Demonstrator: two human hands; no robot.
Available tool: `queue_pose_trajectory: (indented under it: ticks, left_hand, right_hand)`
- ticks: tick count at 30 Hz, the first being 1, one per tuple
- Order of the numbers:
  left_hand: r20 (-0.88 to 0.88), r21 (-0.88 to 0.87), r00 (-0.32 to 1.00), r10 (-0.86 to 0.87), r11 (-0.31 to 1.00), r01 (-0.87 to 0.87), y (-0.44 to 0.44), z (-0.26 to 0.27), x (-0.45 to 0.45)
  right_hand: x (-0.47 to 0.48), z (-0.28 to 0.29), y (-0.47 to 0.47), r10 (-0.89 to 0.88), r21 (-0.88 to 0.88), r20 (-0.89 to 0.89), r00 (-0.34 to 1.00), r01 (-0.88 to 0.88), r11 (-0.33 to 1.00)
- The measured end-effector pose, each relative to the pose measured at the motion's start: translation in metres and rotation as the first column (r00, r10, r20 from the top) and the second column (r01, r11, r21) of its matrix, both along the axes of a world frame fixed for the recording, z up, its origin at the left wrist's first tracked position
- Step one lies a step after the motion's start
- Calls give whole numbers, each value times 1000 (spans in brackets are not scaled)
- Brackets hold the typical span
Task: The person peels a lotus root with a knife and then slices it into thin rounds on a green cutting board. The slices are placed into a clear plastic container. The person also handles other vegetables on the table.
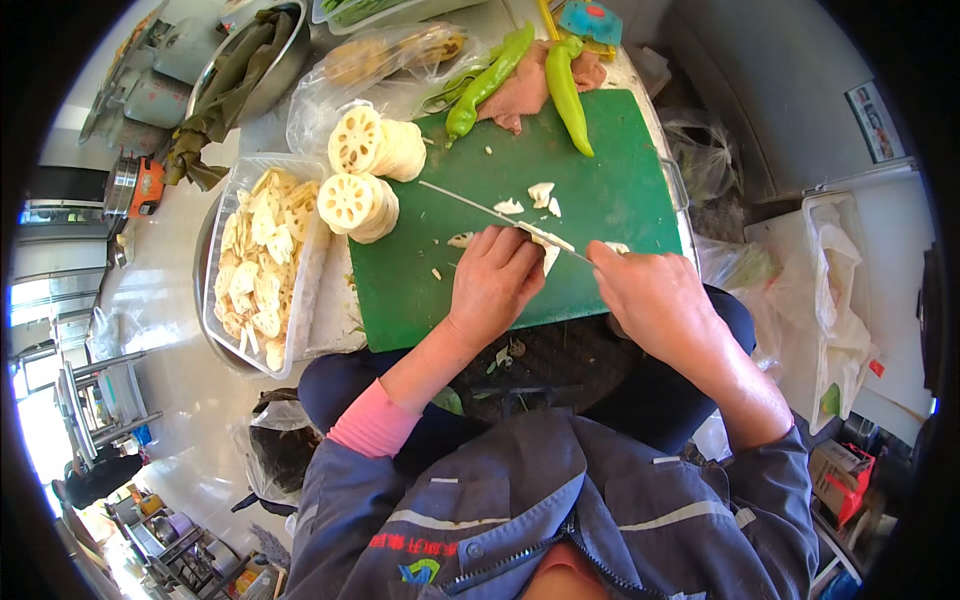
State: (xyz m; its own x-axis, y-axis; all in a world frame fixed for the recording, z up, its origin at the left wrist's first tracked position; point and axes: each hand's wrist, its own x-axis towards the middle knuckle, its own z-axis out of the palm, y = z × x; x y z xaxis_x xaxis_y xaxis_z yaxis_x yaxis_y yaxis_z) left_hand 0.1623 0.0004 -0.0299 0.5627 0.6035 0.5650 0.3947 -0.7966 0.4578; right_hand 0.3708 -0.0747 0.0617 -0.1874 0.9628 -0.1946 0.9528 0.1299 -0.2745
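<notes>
My right hand (pixel 649 296) grips a knife (pixel 469 202), its thin blade slanting up and left over the green cutting board (pixel 405 292). The fingers of my left hand (pixel 495 277) are curled down against the board beside the blade, holding a piece of lotus root (pixel 551 259) that is partly hidden by the hand and knife. Small white scraps (pixel 540 195) lie beyond the blade. Two stacks of round lotus root slices, a farther stack (pixel 356 142) and a nearer stack (pixel 349 202), stand at the board's left edge.
A clear plastic tub (pixel 300 337) of cut lotus root (pixel 262 255) stands at left. Two green peppers (pixel 491 82) and a pink cloth (pixel 521 90) lie at the board's far edge. Behind are a plastic bag (pixel 315 97) with lotus root and a metal bowl (pixel 300 45) of dark leaves.
</notes>
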Motion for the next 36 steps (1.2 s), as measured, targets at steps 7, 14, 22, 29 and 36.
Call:
queue_pose_trajectory:
  ticks: [7,14,22,29,36]
  left_hand:
    - [69,-20,997,-29,999,30,-1,0,0]
    - [28,16,1000,-6,1000,6,-4,-1,-4]
    - [10,9,1000,26,1000,-26,-8,-4,-4]
    - [24,23,1000,4,1000,-4,-9,-4,-7]
    - [29,53,1000,9,999,-10,-12,-8,-10]
  right_hand:
    - [0,-10,3,-8,33,-71,997,11,999]
    - [-5,-11,2,20,89,-92,996,-11,996]
    - [-9,-8,1,17,86,-120,993,-7,996]
    - [-11,-7,-2,-37,-11,-136,990,36,999]
    - [-12,-17,-9,-13,32,-144,989,18,999]
